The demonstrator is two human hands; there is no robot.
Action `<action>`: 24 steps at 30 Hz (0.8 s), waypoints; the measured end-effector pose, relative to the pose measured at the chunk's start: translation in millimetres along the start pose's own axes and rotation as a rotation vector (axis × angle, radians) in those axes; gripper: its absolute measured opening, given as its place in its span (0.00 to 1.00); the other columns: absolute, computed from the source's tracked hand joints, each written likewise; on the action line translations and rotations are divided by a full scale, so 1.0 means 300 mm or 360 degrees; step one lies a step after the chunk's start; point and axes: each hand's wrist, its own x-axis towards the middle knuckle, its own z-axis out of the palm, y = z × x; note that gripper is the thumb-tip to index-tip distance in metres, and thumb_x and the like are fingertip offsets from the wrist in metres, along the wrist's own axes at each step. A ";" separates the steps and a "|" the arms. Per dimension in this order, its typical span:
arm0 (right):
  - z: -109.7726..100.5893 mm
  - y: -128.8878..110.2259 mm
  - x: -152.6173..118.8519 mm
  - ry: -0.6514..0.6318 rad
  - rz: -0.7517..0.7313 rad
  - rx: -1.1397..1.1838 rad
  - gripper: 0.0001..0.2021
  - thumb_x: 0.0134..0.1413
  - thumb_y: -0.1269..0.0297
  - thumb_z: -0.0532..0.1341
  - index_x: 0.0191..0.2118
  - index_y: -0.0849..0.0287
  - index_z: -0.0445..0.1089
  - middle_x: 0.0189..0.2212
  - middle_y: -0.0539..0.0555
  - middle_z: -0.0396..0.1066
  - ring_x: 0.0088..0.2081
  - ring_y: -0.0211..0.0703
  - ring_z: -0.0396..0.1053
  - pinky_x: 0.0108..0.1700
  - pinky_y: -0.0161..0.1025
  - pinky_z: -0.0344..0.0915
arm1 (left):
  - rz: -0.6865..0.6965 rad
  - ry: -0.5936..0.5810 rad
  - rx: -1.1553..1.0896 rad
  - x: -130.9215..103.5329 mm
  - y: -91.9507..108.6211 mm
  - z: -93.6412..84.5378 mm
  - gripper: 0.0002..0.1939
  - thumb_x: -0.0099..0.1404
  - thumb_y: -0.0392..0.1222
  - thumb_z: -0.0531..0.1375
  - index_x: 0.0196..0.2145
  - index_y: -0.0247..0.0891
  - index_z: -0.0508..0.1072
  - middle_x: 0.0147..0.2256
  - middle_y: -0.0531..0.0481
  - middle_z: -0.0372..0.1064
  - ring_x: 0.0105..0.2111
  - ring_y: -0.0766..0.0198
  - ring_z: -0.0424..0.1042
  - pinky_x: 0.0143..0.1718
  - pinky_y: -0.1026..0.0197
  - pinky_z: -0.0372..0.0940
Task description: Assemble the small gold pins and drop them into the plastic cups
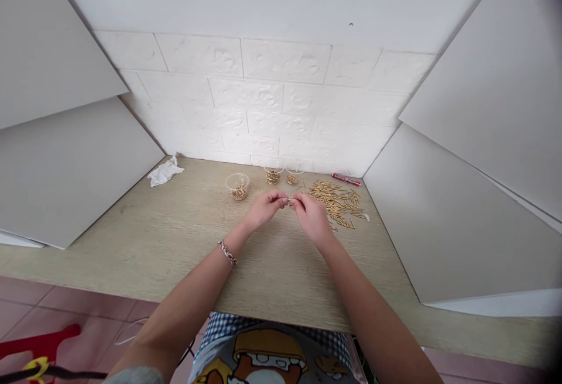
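Observation:
My left hand (267, 207) and my right hand (311, 214) meet fingertip to fingertip above the middle of the table. Both are closed in a pinch, and what sits between the fingertips is too small to make out. Just behind and to the right of my right hand lies a loose pile of thin gold-coloured sticks (332, 199). A clear plastic cup (237, 181) holding short gold pieces (239, 193) stands left of my left hand. Behind the hands are two more clear cups, one with gold pieces (273, 177), the other with a smaller amount of gold bits (292, 179).
A crumpled white tissue (165, 171) lies at the table's back left. At the back right is a red tube-shaped packet (346, 180). Grey-white panels (74, 167) stand on the left, with similar panels (474, 214) on the right. A white brick-patterned wall (263, 91) closes the back.

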 end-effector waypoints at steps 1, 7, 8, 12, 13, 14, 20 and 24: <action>0.004 0.002 0.000 0.0004 0.0043 0.0081 0.08 0.52 0.66 0.52 0.31 0.57 0.68 0.26 0.51 0.72 0.29 0.40 0.69 0.33 0.36 0.61 | -0.0001 -0.0005 -0.0042 0.001 -0.003 0.002 0.09 0.56 0.44 0.56 0.25 0.35 0.68 0.24 0.54 0.64 0.28 0.67 0.62 0.32 0.64 0.56; 0.037 0.012 -0.005 0.0106 0.0212 0.0326 0.08 0.51 0.63 0.53 0.31 0.57 0.68 0.26 0.51 0.73 0.30 0.41 0.71 0.35 0.38 0.64 | 0.0005 0.0028 -0.0146 0.006 -0.018 0.017 0.09 0.56 0.44 0.56 0.25 0.35 0.69 0.26 0.52 0.66 0.30 0.66 0.63 0.34 0.64 0.58; 0.042 0.013 -0.006 0.0133 0.0229 0.0317 0.08 0.51 0.63 0.53 0.32 0.58 0.68 0.26 0.51 0.73 0.30 0.41 0.71 0.35 0.38 0.64 | 0.0005 0.0049 -0.0142 0.005 -0.018 0.021 0.09 0.56 0.44 0.56 0.25 0.35 0.69 0.26 0.52 0.66 0.30 0.66 0.63 0.34 0.64 0.58; 0.050 0.012 -0.010 0.0205 0.0177 0.0123 0.09 0.52 0.62 0.52 0.32 0.58 0.68 0.28 0.53 0.73 0.30 0.42 0.70 0.35 0.39 0.63 | 0.0001 0.0150 -0.0068 0.003 -0.017 0.039 0.08 0.57 0.42 0.54 0.24 0.36 0.68 0.25 0.52 0.66 0.29 0.65 0.64 0.33 0.63 0.59; 0.048 0.011 -0.010 0.0204 0.0134 0.0062 0.10 0.52 0.62 0.52 0.32 0.58 0.68 0.28 0.53 0.73 0.30 0.41 0.69 0.35 0.38 0.62 | 0.0000 0.0164 -0.0025 0.002 -0.016 0.041 0.09 0.57 0.42 0.54 0.24 0.36 0.68 0.24 0.52 0.65 0.28 0.66 0.63 0.32 0.64 0.58; 0.045 0.011 -0.010 0.0189 0.0087 0.0000 0.10 0.53 0.63 0.52 0.32 0.58 0.69 0.27 0.53 0.73 0.30 0.41 0.69 0.35 0.38 0.62 | -0.0001 0.0169 0.0024 0.002 -0.015 0.041 0.09 0.57 0.42 0.54 0.24 0.36 0.68 0.24 0.53 0.65 0.28 0.66 0.62 0.31 0.64 0.58; 0.004 0.013 0.001 0.0003 -0.0127 -0.0273 0.10 0.53 0.66 0.51 0.32 0.58 0.69 0.28 0.54 0.72 0.30 0.41 0.67 0.34 0.37 0.60 | 0.0079 0.0135 0.0334 -0.007 0.001 0.026 0.09 0.57 0.41 0.53 0.23 0.37 0.69 0.21 0.54 0.64 0.25 0.66 0.61 0.28 0.64 0.54; -0.013 0.022 0.012 -0.0125 -0.0020 -0.0030 0.08 0.52 0.67 0.52 0.30 0.58 0.68 0.26 0.51 0.72 0.29 0.40 0.68 0.34 0.36 0.61 | 0.0129 0.0077 0.0323 -0.013 0.013 0.023 0.10 0.57 0.42 0.53 0.23 0.38 0.70 0.22 0.54 0.66 0.25 0.66 0.61 0.29 0.64 0.54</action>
